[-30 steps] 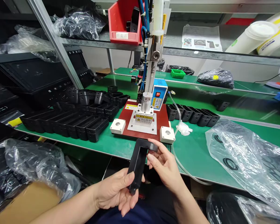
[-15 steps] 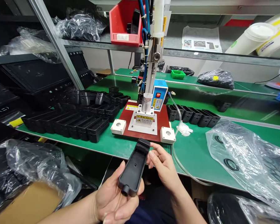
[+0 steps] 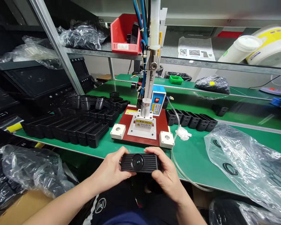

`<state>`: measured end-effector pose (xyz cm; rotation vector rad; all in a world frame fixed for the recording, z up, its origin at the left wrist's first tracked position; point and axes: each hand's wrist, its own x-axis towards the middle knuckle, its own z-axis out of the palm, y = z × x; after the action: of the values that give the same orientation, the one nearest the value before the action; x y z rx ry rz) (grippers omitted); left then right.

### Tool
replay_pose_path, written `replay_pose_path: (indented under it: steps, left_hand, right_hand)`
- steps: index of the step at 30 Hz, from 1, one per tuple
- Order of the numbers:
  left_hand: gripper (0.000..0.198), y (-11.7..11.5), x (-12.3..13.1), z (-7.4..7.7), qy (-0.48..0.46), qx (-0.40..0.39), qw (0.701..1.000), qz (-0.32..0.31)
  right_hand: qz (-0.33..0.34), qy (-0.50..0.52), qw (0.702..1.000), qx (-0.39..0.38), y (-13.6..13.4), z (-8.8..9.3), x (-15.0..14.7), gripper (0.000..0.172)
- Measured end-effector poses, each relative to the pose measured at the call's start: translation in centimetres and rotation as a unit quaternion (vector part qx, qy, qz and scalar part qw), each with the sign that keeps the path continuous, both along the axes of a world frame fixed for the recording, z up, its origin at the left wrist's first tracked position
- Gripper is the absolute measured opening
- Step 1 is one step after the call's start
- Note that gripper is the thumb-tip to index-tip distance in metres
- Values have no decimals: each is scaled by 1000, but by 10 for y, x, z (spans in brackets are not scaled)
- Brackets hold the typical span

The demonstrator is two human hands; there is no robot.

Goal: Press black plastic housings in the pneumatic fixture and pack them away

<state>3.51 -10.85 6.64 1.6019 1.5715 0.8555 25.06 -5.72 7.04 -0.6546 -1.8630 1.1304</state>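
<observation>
Between my two hands is a black plastic housing (image 3: 126, 162), held level in front of the bench edge. Its ribbed face with a round, glossy disc (image 3: 137, 162) is turned toward me. My left hand (image 3: 111, 167) grips the left end, thumb and fingers on its long edges. My right hand (image 3: 166, 172) is closed around the right end in the same way. Just beyond stands a press (image 3: 146, 109) on a red base plate (image 3: 125, 120), with a white button box (image 3: 117, 131) at its front left and another button box (image 3: 166, 139) at its front right.
Rows of black housings (image 3: 70, 131) fill the bench's left side; a shorter row (image 3: 194, 119) stands right of the press. A clear bag (image 3: 248, 156) with black rings lies at right. A clear hose (image 3: 178, 162) hangs over the front edge. A red bin (image 3: 117, 34) sits on the shelf.
The housing has been turned from its hollow side to its ribbed side and now lies crosswise. My right hand has closed on its right end; my left hand has shifted to the left end.
</observation>
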Motion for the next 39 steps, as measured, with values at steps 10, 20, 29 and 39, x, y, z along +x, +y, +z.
replay_pose_path:
  steps: [10, 20, 29, 39]
  left_hand:
    - [55, 72, -11, 37, -154, 119, 981, -17]
    - [45, 201, -6, 69, -183, 276, 940, 84]
    - [24, 203, 3, 61, -183, 306, 917, 180]
    - [31, 192, 7, 53, -109, 315, 926, 177]
  right_hand:
    - [-144, 29, 982, 118, 58, 15, -17, 34]
    - [-197, 122, 969, 84, 181, 77, -61, 44]
    - [-173, 121, 976, 44, 190, 60, -70, 37]
    - [-190, 135, 971, 56, 198, 50, -70, 30]
